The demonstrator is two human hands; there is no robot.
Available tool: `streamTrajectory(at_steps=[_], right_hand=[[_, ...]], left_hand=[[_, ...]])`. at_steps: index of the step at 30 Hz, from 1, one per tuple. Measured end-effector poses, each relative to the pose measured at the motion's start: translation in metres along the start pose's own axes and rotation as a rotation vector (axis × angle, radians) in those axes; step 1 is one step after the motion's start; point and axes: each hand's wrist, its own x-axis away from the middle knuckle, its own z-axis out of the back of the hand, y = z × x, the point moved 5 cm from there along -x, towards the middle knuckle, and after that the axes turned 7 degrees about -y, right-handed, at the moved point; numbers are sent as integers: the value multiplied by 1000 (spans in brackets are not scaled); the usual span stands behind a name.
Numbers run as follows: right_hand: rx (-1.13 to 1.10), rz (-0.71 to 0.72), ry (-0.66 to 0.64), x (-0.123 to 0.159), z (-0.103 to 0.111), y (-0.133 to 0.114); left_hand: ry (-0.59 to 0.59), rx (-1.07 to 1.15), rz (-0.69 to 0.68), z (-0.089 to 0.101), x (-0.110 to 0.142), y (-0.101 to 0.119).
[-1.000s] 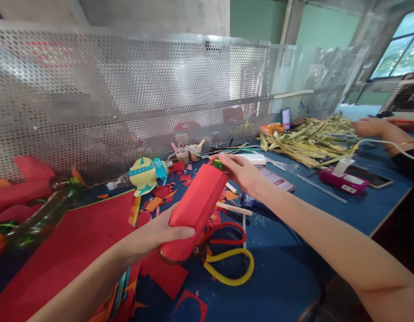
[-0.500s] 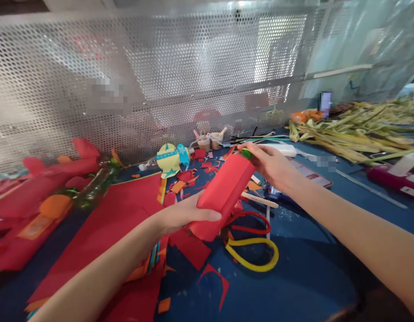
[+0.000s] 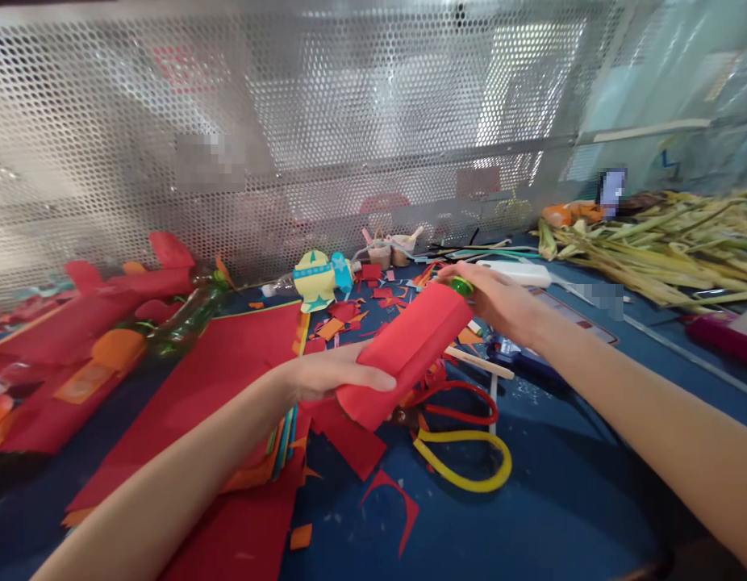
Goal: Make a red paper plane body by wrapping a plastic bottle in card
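Note:
I hold a bottle wrapped in red paper tilted above the blue table. My left hand is closed round its lower end. My right hand pinches the upper end at the green cap. Under the bottle lie scissors with red and yellow handle loops and scraps of red and orange paper.
A large red paper sheet lies at left beside a clear bottle with green bands and red paper shapes. A perforated metal screen closes the back. Palm leaf strips, a phone and a white tube lie at right.
The view has swung left and down, so the other person's hand at far right has left the picture. Both hands keep their hold on the red-wrapped bottle.

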Motion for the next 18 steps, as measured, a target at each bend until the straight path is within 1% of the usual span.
streamTrajectory(at_steps=[2, 3, 5, 7, 9, 11, 13, 15, 16, 18], right_hand=[[51, -26, -144, 2, -3, -2], [95, -16, -219, 4, -6, -4], [256, 41, -346, 10, -13, -11], [476, 106, -406, 17, -19, -17], [668, 149, -432, 22, -27, -18], [784, 174, -441, 26, -35, -15], [846, 180, -425, 27, -41, -9], [860, 149, -394, 27, -43, -2], [853, 125, -384, 26, -44, 1], [827, 73, -376, 24, -45, 7]], left_hand=[[-2, -30, 32, 6, 4, 0], [4, -47, 38, 9, 7, 1], [29, -78, 42, 14, 14, 5], [27, -135, 67, 17, 21, 8], [15, -186, 91, 20, 28, 10], [6, -205, 109, 25, 31, 10], [-14, -205, 129, 29, 33, 6], [-27, -211, 150, 33, 34, 1], [-13, -220, 168, 36, 34, -2], [91, -262, 208, 44, 37, -5]])
